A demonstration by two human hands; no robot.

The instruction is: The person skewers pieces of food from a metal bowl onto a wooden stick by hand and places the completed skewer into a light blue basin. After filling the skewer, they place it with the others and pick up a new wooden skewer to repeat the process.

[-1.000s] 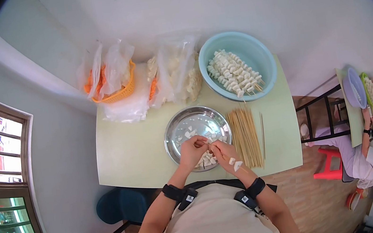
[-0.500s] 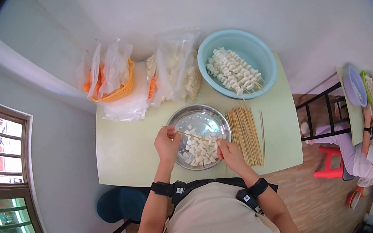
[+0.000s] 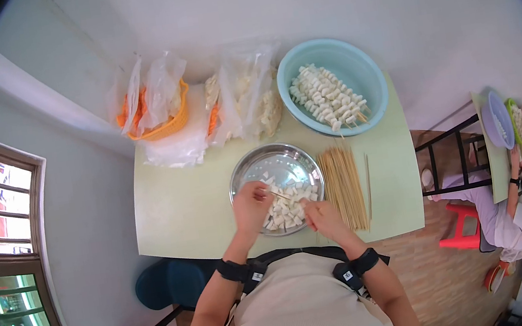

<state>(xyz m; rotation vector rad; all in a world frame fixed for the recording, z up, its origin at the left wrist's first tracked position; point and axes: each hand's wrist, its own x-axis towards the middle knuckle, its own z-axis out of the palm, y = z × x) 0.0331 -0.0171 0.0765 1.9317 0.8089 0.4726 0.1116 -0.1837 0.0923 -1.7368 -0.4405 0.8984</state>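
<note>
The left hand [image 3: 252, 205] was closed around the blunt end of a thin bamboo skewer [image 3: 277, 194], which slanted out over the steel pan [image 3: 245, 170] with its tip pointing toward the person's right. The right hand [image 3: 323, 217] hovered at the pan's near right edge, its fingers curled and pinched low over the white cubes [image 3: 288, 207]; whether it actually had a cube between its fingertips could not be made out (the piece, if any, was too small and the fingers covered it). The cubes lay heaped in the near half of the pan, while the far half showed bare metal with only a few loose pieces. Just beside the pan, on the person's right, a bundle of bare skewers [image 3: 343, 186] lay on the pale green table [image 3: 178, 214], pointing away from the person. Beyond the bundle stood a light blue basin [image 3: 358, 69] holding finished skewers [image 3: 326, 96] loaded with white pieces. To the left of the basin were clear plastic bags [image 3: 246, 102] of white food and an orange basket [image 3: 166, 131] lined with more plastic. Black bands sat on both wrists. At the far right another person [image 3: 521, 210] sat at a separate table with their own basin.
</note>
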